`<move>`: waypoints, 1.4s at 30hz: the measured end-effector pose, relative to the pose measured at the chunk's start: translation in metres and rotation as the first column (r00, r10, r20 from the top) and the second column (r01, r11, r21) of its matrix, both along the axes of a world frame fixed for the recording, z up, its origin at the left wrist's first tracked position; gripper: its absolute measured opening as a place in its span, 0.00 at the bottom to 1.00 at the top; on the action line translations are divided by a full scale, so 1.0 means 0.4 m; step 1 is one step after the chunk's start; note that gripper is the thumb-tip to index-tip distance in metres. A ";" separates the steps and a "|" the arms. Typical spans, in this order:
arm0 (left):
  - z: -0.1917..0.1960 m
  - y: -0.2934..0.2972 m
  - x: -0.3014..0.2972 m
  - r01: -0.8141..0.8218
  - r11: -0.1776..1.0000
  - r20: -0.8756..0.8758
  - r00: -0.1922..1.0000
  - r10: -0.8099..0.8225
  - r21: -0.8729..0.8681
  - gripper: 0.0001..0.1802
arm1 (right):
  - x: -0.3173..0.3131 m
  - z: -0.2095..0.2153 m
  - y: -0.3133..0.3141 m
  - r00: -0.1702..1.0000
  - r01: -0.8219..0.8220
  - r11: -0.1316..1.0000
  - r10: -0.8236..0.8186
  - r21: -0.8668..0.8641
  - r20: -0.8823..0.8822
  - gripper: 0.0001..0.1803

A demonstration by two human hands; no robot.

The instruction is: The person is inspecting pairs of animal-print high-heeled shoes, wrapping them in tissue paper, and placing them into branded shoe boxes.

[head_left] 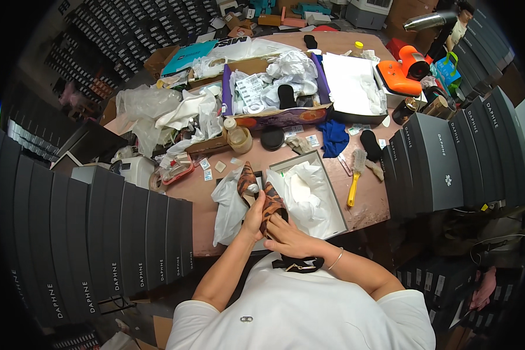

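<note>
Tiger-print shoe (273, 204) up in hand, over the table (367, 207)'s near edge!
Long axis roughly fore-aft; L hand (254, 220) clamped along its L side, R hand (289, 238) nearer the close end, fingertips together there, can't tell if gripping. 2nd shoe (245, 175) just beside, upper L, w/ white wad (254, 188); open box (335, 202) w/ tissue (306, 192) off R.

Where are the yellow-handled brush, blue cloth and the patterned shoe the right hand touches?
Yellow-handled brush (354, 182): head view, on the handle.
Blue cloth (335, 139): head view, middle of the bunched fabric.
Patterned shoe (273, 202): head view, on the patterned outer surface.
</note>
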State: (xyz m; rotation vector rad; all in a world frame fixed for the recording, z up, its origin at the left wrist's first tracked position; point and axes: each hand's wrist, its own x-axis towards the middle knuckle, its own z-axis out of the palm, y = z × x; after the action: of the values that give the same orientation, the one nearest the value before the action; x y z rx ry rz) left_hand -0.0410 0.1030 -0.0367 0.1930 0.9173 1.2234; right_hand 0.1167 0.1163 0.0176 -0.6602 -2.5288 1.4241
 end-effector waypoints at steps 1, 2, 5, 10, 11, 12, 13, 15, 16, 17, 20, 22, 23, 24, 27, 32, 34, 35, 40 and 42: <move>-0.011 -0.003 0.002 -0.006 1.000 0.028 1.000 0.006 -0.005 0.30 | 0.004 0.006 0.007 0.999 -0.040 0.999 0.040 -0.026 -0.005 0.31; 0.000 -0.006 0.012 -0.049 0.998 -0.007 0.999 0.048 -0.042 0.29 | -0.009 0.009 0.015 0.995 0.052 0.996 -0.045 -0.077 0.088 0.34; 0.034 -0.008 0.009 -0.072 0.997 0.028 0.997 0.073 -0.042 0.27 | -0.072 -0.046 0.046 0.949 0.054 0.998 -0.056 0.015 0.310 0.34; 0.023 -0.019 -0.010 -0.063 0.997 -0.112 0.991 0.067 0.038 0.28 | -0.006 -0.028 0.049 0.992 -0.130 0.962 0.125 -0.239 -0.034 0.37; 0.013 -0.024 -0.017 -0.066 0.996 -0.119 0.990 0.073 0.062 0.28 | 0.033 -0.046 0.012 0.980 -0.125 0.974 0.091 -0.189 -0.178 0.36; 0.031 -0.025 -0.018 -0.041 0.998 -0.119 0.992 0.047 0.053 0.29 | 0.063 -0.042 0.005 0.982 -0.133 0.964 0.096 -0.232 -0.162 0.35; 0.034 -0.021 -0.006 -0.040 0.997 -0.094 0.995 0.046 0.065 0.29 | 0.090 -0.034 0.006 0.984 -0.140 0.951 0.103 -0.275 -0.145 0.34; 0.047 -0.020 0.010 -0.038 0.996 -0.060 0.997 0.043 0.083 0.30 | 0.129 -0.022 0.048 0.993 -0.059 0.783 -0.014 -0.619 -0.113 0.30; 0.057 -0.027 0.017 -0.048 0.996 0.091 0.995 0.041 0.079 0.31 | 0.140 -0.017 0.074 0.994 -0.019 0.651 -0.066 -0.759 -0.082 0.29; 0.054 -0.041 0.042 -0.107 0.994 0.121 0.987 0.104 0.018 0.31 | 0.143 -0.012 0.097 0.956 0.188 0.616 -0.294 -0.765 -0.002 0.23; 0.074 -0.096 0.130 -0.139 0.976 0.200 0.965 0.171 -0.167 0.33 | 0.159 -0.162 0.234 0.914 0.397 0.841 -0.401 0.368 -0.069 0.19; 0.039 -0.089 0.106 -0.087 0.982 0.277 0.952 0.132 -0.166 0.34 | 0.144 -0.252 0.244 0.936 0.239 0.788 -0.342 0.568 0.081 0.22; 0.034 -0.081 0.090 -0.066 0.985 0.312 0.943 0.114 -0.161 0.34 | 0.131 -0.274 0.248 0.935 0.146 0.744 -0.319 0.652 0.155 0.24; 0.042 -0.064 0.080 -0.074 0.978 0.319 0.938 0.135 -0.198 0.36 | 0.127 -0.294 0.243 0.948 0.128 0.707 -0.293 0.695 0.124 0.19; 0.020 -0.059 0.049 -0.030 0.965 0.710 0.671 0.212 -0.261 0.39 | 0.132 -0.330 0.235 0.930 0.067 0.806 -0.265 0.588 0.257 0.13; -0.034 -0.061 0.013 -0.049 0.959 0.868 0.413 0.274 -0.280 0.45 | 0.161 -0.219 0.239 0.896 0.388 0.731 -0.441 0.561 -0.044 0.07; -0.022 -0.061 0.014 -0.053 0.948 0.857 0.414 0.307 -0.314 0.44 | 0.177 -0.185 0.232 0.896 0.399 0.739 -0.440 0.543 -0.060 0.07; -0.018 -0.057 0.015 -0.040 0.943 0.858 0.404 0.317 -0.330 0.43 | 0.179 -0.176 0.226 0.907 0.377 0.758 -0.417 0.533 -0.049 0.07; -0.078 -0.055 0.025 -0.103 0.991 0.465 0.876 0.130 -0.082 0.41 | 0.089 0.007 0.136 0.943 0.287 0.945 -0.307 -0.156 -0.128 0.19; 0.061 -0.031 0.098 -0.188 0.939 0.106 0.968 0.226 -0.289 0.40 | 0.040 -0.005 0.101 0.976 0.217 0.976 -0.216 0.006 -0.040 0.27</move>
State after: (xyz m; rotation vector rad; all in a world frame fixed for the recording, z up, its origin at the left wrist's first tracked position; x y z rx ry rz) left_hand -0.0018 0.0907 -0.0123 -0.2159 0.9939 1.2688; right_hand 0.1325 0.1568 0.0155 -0.8671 -2.3489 1.3342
